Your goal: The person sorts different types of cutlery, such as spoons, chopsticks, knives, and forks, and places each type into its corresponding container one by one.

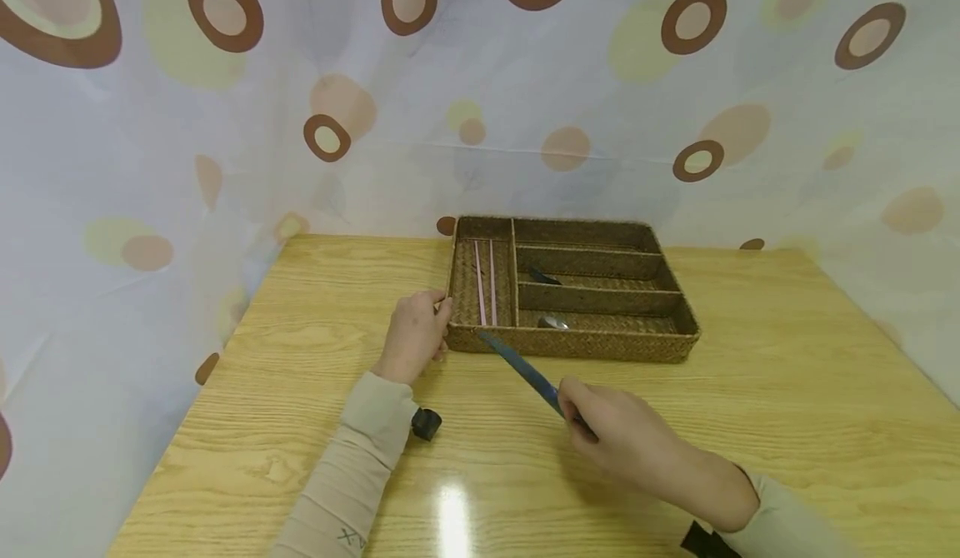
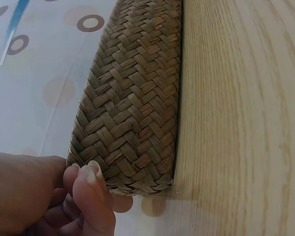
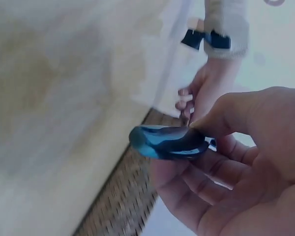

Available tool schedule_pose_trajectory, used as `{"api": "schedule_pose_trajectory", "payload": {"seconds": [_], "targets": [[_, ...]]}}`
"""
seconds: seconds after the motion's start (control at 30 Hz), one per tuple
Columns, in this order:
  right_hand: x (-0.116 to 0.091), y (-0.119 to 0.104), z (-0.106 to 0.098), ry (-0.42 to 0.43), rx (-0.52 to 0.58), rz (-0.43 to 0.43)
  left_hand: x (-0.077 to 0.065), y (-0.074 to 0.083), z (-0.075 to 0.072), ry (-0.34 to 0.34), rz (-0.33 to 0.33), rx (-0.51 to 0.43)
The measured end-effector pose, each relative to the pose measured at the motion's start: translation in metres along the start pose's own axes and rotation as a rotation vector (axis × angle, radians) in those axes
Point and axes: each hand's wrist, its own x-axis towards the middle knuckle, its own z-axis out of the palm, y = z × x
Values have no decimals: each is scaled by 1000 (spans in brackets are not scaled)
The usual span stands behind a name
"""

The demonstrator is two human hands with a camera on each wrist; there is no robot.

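Observation:
A woven cutlery tray stands toward the back of the table, and my left hand pinches its front left corner. In the left wrist view, the thumb and fingers are at the rim of the woven wall. My right hand grips a dark blue table knife by its handle, in front of the tray. The blade slants left and away, its tip overlapping the tray's front wall in the head view. The right wrist view shows the shiny handle end between thumb and fingers.
Two pink chopsticks lie lengthwise in the tray's left compartment. A dark utensil lies in the middle right compartment, partly hidden by a divider. A spoon shows in the front one. Behind the wooden table hangs a patterned curtain.

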Motion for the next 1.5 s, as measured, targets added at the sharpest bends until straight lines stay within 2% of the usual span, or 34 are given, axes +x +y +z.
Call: {"api": "schedule_pose_trajectory", "payload": {"seconds": [0.17,0.43,0.73,0.93,1.17,1.37,1.5], "targets": [[6,13,-15,6,-31,6,0,-2,-1,-4,-9,1],[25,47,-42,147,-166,-105,2,-4,-4,-12,-17,-17],[53,91,-63,129,-204,-93,3,-6,-3,-14,-28,5],[71,114,-74,47,-198,10,2,-6,-2,-24,-23,-6],[102,145,-78,50,-276,31,3,-6,-4,-9,-24,-14],[123,167,-86,-18,-282,200,4,-5,-2,-17,-29,-16],[133,180,-87,-6,-314,236,3,-3,-1,-22,-25,-36]]}}
